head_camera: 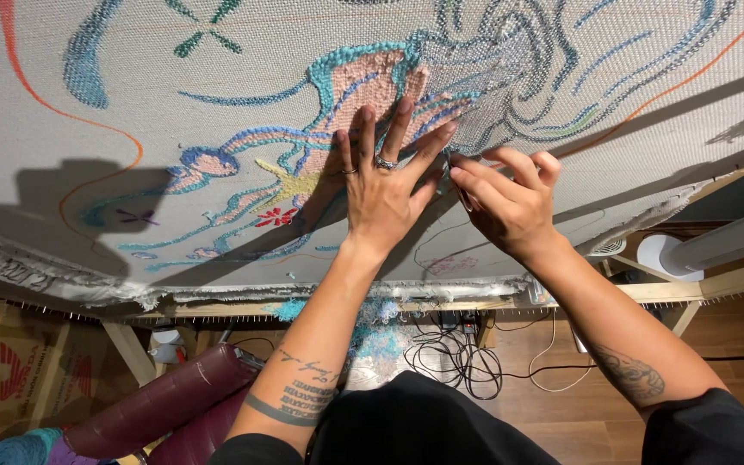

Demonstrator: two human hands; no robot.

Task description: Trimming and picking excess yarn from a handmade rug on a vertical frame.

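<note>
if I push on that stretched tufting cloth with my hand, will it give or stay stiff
The cloth probably gives slightly then springs back: it looks pulled taut over the wooden frame. The left hand lies flat on it without visible sagging. The yarn-filled patches likely feel firmer.

Brown cardboard box [6, 370], lower left

Floor: I stood over brown wooden boards [716, 331] at the lower right of the frame.
Frame: pale wooden beams [699, 288] and legs ran across the middle.
Cables: black cords [454, 353] lay tangled at lower centre.
Boxes: cardboard [2, 370] sat at lower left.
Rolls: maroon rolls [161, 405] leaned beside them.
Light: strong, casting dark shadows at left.
</note>
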